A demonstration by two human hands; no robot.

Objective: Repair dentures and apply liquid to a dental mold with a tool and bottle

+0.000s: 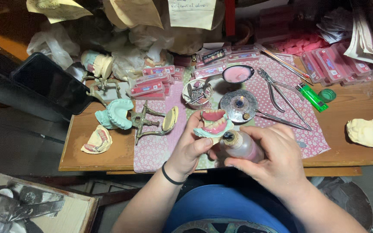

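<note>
The left hand (pixel 191 146) grips a pink wax denture on its pale green plaster cast (pixel 213 125) over the near table edge. The right hand (pixel 273 157) clasps a small clear bottle of pink liquid (pixel 241 146), touching the cast, near a round metal burner (pixel 238 105).

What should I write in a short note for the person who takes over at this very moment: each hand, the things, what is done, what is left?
Left hand: holds the denture model, pink gums on a teal base, above the near table edge.
Right hand: holds a small bottle of pinkish liquid, tipped, its nozzle close to the model.
On the patterned cloth: a metal articulator, pliers, a small burner, a green lighter.
Done: cannot tell whether any liquid is applied.
Left: model and bottle are not yet set down.
</note>
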